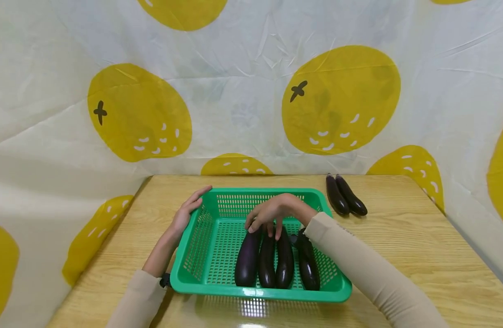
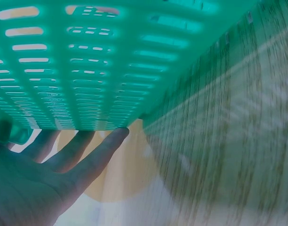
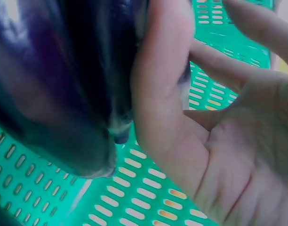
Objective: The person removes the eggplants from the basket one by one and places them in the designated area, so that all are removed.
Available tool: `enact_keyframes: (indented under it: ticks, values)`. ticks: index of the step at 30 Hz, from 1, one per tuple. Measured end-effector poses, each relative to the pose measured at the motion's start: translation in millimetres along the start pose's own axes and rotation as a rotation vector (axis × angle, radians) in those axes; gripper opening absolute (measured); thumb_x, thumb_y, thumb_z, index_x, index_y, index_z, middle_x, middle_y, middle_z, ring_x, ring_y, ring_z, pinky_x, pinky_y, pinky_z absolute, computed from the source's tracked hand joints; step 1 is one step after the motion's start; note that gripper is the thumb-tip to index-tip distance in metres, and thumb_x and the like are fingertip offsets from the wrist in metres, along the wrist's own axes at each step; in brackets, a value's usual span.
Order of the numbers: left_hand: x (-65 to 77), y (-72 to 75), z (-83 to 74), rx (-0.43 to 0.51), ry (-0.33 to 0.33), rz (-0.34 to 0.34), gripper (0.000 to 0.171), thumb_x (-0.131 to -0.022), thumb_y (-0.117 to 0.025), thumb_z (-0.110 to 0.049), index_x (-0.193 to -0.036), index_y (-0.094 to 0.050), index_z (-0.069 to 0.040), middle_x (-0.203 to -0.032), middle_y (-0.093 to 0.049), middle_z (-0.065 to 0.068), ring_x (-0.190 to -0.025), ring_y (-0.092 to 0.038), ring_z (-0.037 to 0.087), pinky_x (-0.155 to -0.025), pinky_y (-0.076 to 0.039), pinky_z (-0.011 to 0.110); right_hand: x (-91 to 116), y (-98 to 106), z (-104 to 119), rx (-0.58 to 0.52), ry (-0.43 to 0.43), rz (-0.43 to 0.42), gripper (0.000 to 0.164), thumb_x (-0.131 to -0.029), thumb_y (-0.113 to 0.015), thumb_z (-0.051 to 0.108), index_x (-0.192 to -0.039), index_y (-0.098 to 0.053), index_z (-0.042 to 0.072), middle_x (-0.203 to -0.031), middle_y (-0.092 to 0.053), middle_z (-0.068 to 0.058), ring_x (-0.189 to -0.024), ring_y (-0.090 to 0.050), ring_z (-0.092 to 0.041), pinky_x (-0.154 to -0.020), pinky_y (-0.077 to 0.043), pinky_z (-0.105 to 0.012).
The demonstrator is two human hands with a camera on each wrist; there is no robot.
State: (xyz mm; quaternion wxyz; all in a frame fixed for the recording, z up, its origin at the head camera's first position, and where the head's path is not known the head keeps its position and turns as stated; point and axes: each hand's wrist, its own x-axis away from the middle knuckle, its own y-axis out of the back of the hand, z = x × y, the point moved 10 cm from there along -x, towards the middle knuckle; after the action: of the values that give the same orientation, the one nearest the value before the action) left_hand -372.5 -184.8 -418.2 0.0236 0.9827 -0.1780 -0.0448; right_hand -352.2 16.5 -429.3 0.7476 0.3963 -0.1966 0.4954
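Several dark purple eggplants point(image 1: 248, 259) lie side by side in a green plastic basket point(image 1: 257, 294). My right hand point(image 1: 271, 213) reaches in from the right, over the stem ends of the left ones. In the right wrist view, its thumb point(image 3: 163, 89) lies along an eggplant point(image 3: 45, 94), while the other fingers are spread apart from the thumb. At the basket's far left corner, my left hand point(image 1: 185, 216) rests against the rim. Its fingers point(image 2: 104, 153) are straight and touch the outer wall in the left wrist view.
Two more eggplants point(image 1: 349, 197) lie together on the wooden table point(image 1: 419, 246), beyond the basket's far right corner. A white cloth with yellow fruit prints point(image 1: 243, 105) hangs behind the table and along its left side.
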Motion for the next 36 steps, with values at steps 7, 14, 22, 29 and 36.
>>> enact_keyframes:
  ticks: [7, 14, 22, 29, 36]
  values:
    - [-0.4, -2.5, -0.2, -0.009, -0.001, 0.006, 0.051, -0.114, -0.027, -0.026, -0.164, -0.029, -0.017, -0.172, -0.023, 0.009, -0.155, -0.026, 0.034, -0.105, -0.041, 0.019, 4, 4, 2, -0.022, 0.071, 0.002, 0.044, -0.106, -0.058, 0.035, -0.149, -0.054, 0.023, -0.145, -0.057, -0.003, -0.097, -0.069, -0.028, -0.076, -0.060, -0.038]
    - [-2.4, -4.9, -3.6, -0.029, -0.014, -0.002, 0.051, -0.114, -0.029, -0.027, -0.164, -0.031, -0.018, -0.172, -0.025, 0.007, -0.156, -0.025, 0.032, -0.107, -0.038, 0.020, 8, 8, 9, -0.060, 0.170, 0.032, 0.049, -0.107, -0.056, 0.037, -0.154, -0.050, 0.024, -0.158, -0.045, -0.004, -0.109, -0.069, -0.027, -0.084, -0.058, -0.040]
    - [-6.3, -10.8, -1.3, -0.024, -0.023, 0.011, 0.051, -0.114, -0.029, -0.027, -0.164, -0.031, -0.017, -0.172, -0.024, 0.008, -0.156, -0.025, 0.033, -0.107, -0.039, 0.018, 11, 10, 9, -0.126, 0.235, 0.026, 0.043, -0.108, -0.056, 0.033, -0.149, -0.055, 0.023, -0.158, -0.047, -0.004, -0.119, -0.067, -0.028, -0.095, -0.058, -0.042]
    - [-3.8, -10.8, -1.6, -0.007, -0.020, 0.015, 0.051, -0.114, -0.029, -0.028, -0.164, -0.030, -0.017, -0.172, -0.024, 0.009, -0.156, -0.026, 0.034, -0.107, -0.041, 0.020, 10, 8, 13, -0.182, 0.268, 0.028, 0.042, -0.107, -0.059, 0.028, -0.148, -0.057, 0.019, -0.158, -0.045, -0.004, -0.127, -0.062, -0.024, -0.103, -0.055, -0.042]
    - [-0.6, -7.4, -3.3, -0.013, -0.011, -0.013, 0.051, -0.114, -0.028, -0.027, -0.164, -0.031, -0.017, -0.172, -0.025, 0.008, -0.154, -0.028, 0.033, -0.105, -0.041, 0.019, 14, 9, 23, -0.226, 0.321, 0.052, 0.044, -0.107, -0.058, 0.021, -0.149, -0.055, 0.010, -0.158, -0.045, -0.006, -0.128, -0.060, -0.025, -0.109, -0.051, -0.047]
